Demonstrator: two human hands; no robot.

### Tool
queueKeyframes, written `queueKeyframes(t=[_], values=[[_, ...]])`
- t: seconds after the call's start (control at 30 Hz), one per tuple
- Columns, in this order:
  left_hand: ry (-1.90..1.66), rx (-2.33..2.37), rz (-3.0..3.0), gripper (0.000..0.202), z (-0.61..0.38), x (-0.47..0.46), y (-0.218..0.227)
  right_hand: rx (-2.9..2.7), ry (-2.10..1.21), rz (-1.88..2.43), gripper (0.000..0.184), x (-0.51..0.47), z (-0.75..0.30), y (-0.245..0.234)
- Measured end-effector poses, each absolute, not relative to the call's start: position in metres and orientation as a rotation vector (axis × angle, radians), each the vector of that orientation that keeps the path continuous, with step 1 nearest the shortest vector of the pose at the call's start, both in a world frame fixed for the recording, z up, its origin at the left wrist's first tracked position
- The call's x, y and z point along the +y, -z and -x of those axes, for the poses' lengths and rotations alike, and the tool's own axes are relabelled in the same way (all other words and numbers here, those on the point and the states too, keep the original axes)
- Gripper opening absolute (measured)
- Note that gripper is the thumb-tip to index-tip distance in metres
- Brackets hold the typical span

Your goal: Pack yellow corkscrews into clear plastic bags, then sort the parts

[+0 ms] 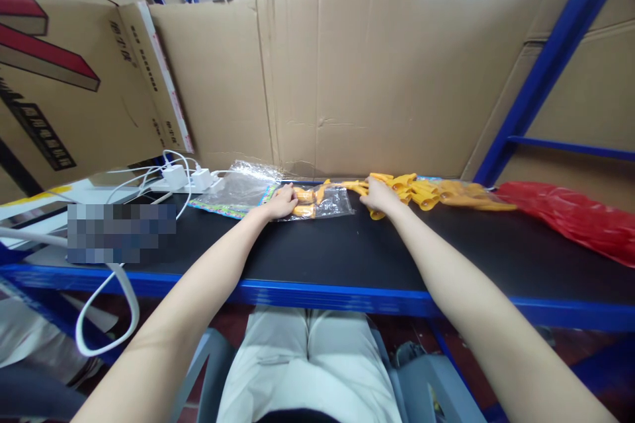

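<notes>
A clear plastic bag with a coloured printed edge lies flat on the black tabletop, and a few yellow-orange plastic pieces show inside it. My left hand is closed on the bag beside these pieces; its fingertips are partly hidden. To the right, my right hand is at the left end of a pile of yellow plastic pieces, some with round hollow ends. Its fingers are closed on a yellow piece at the pile's edge, though the exact grip is small and hard to see.
White chargers and cables crowd the left, near a pixelated patch. A red plastic bag lies at the right. Cardboard walls the back. A blue metal edge runs along the table's front.
</notes>
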State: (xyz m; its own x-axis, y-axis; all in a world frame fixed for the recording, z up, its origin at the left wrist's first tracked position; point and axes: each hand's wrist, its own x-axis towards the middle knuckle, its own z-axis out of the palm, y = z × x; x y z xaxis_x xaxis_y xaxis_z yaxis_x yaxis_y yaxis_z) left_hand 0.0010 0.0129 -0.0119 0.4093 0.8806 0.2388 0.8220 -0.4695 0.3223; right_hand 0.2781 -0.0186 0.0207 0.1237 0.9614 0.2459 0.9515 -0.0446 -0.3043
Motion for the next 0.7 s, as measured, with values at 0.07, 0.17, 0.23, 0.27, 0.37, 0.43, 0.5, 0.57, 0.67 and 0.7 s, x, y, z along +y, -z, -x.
queueKeyframes(t=[0.07,0.17,0.23,0.27,0.37,0.43,0.5,0.57,0.67,0.7], values=[[-0.568,1.521,-2.498,0.011,-0.001,0.013,0.012,-1.702,-0.045,1.911,0.059,-0.015,-0.279,-0.022],[-0.568,1.519,-2.497,0.01,-0.001,0.014,0.012,-1.534,-0.208,1.688,0.064,-0.014,-0.274,-0.028],[-0.568,1.521,-2.498,0.011,-0.001,0.014,0.012,-1.448,-0.377,1.551,0.063,-0.018,-0.265,-0.031],[-0.562,1.524,-2.498,0.011,-0.001,0.014,0.012,-1.401,-0.462,1.495,0.062,-0.021,-0.26,-0.032],[-0.533,1.544,-2.491,0.011,-0.002,0.013,0.011,-1.268,-0.678,1.386,0.059,-0.029,-0.247,-0.032],[-0.523,1.547,-2.494,0.011,-0.002,0.012,0.011,-1.2,-0.806,1.335,0.055,-0.032,-0.242,-0.03],[-0.52,1.536,-2.502,0.011,-0.002,0.011,0.01,-1.139,-0.928,1.28,0.043,-0.032,-0.241,-0.027],[-0.524,1.534,-2.497,0.01,-0.002,0.01,0.009,-1.078,-1.039,1.201,0.024,-0.031,-0.241,-0.025],[-0.528,1.546,-2.465,0.009,-0.002,0.007,0.008,-0.978,-1.209,1.084,0.009,-0.029,-0.241,-0.024],[-0.529,1.544,-2.456,0.009,-0.002,0.007,0.008,-0.937,-1.259,1.063,0.011,-0.028,-0.241,-0.024]])
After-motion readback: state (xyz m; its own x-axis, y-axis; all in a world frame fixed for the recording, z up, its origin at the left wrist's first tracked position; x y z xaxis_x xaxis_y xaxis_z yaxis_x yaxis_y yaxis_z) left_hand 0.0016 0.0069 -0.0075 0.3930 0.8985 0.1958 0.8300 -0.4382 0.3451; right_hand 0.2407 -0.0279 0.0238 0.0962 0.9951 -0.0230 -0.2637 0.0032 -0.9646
